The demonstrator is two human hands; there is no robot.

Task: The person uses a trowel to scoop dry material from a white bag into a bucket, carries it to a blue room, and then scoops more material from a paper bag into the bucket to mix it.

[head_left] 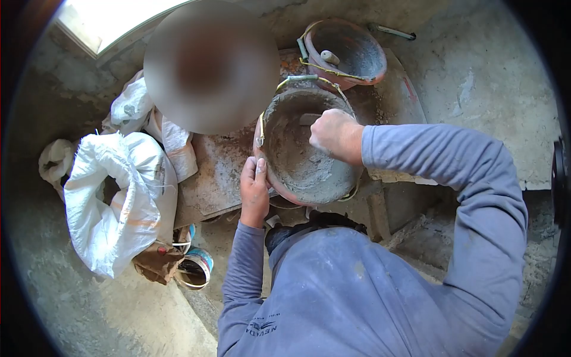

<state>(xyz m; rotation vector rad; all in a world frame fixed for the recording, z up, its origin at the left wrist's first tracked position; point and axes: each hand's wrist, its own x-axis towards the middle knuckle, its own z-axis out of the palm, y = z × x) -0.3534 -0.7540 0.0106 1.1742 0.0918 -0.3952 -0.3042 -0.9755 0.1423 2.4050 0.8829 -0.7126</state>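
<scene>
A round bucket (pixel 260 132) with grey, mortar-like material inside and on its walls stands in front of my body. My left hand (pixel 256 184) grips its left rim, with the thumb on the outside near the edge. Over the bucket's right part, my right hand (pixel 337 136) is closed in a fist. A flat greyish piece (pixel 308 119) shows just beside that fist; whether it belongs to a tool in the hand is hidden. The bucket's wire handle (pixel 302 78) with a pale grip rests at the far rim.
Behind stands a second bucket (pixel 375 77) with a light-coloured handle-like piece (pixel 329 57) in it. White sacks (pixel 134 220) are at the left, above a small open pail (pixel 195 268) and brown paper (pixel 156 262). A blurred round patch covers the upper left.
</scene>
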